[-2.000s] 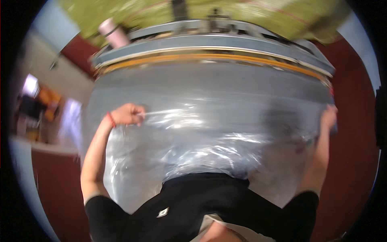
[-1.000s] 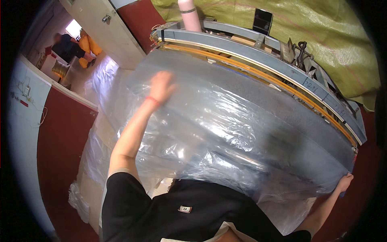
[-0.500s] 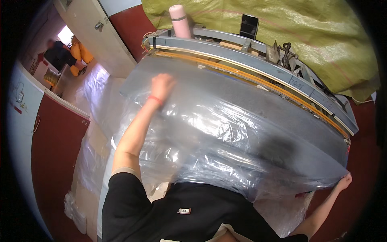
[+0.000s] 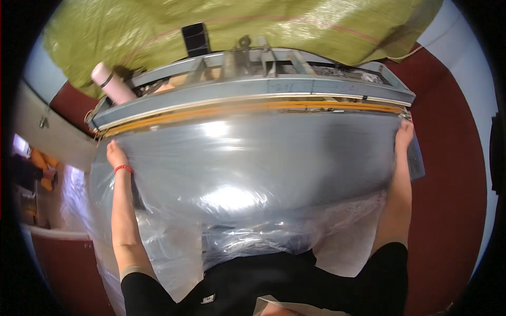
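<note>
1. While both arms reach out over the grey worktop, a pale door stands open at far left; blurred orange shapes beyond it.
2. Pink bottle, dark band round it: at the worktop's far left corner, by the metal frame.
3. Left hand: near the far left corner, fingers closed on the film; creases run off from it. Red bracelet on the wrist.
4. Dark phone: upright beyond the far edge, in front of yellow-green sheeting.
5. Clear plastic film: spread over the worktop, stretched between both hands; near part wrinkled, shiny, reaching the black shirt.
6. Blue-grey metal frame: along the far edge, orange strip on its near side; blurred metal tools about its middle.
7. Right hand: at the far right corner, clamped on the film, well apart from the left; exact finger placement too small to tell.
8. Red-brown wall: right of the worktop's right edge.
</note>
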{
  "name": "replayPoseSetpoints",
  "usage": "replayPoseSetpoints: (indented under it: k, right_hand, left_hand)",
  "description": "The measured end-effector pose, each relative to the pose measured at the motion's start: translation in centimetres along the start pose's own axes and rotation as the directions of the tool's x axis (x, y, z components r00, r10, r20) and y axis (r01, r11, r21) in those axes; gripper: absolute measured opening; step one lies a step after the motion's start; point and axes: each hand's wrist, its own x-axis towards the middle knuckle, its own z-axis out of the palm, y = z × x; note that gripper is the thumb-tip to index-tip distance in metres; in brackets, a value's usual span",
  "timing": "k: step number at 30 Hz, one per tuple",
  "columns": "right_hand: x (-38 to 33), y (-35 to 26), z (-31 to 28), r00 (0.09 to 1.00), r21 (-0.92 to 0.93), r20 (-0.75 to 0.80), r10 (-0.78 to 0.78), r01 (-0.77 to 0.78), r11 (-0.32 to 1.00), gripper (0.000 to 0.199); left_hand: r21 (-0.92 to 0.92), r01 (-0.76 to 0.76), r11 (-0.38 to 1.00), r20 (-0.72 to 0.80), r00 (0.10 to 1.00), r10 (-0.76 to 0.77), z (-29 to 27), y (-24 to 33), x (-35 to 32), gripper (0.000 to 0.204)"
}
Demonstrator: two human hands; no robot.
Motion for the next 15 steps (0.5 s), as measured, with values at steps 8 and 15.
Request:
replayPoseSetpoints:
  k: [8, 15]
  right_hand:
    - [1.3, -2.6, 4.0, 0.992, 0.206, -0.012, 0.129, -0.123, 0.971, 0.017]
    - [3.1, 0.3, 2.9, 0.989, 0.223, 0.056, 0.139, -0.148, 0.963, 0.015]
  left_hand:
    - [-0.043, 0.032, 0.999, -0.117, 0.992, -0.036, 5.5, -2.5, 4.8, 0.032]
    - [0.168, 0.106, 0.980, -0.199, 0.977, -0.071, 6.6, -0.4, 3.4, 0.021]
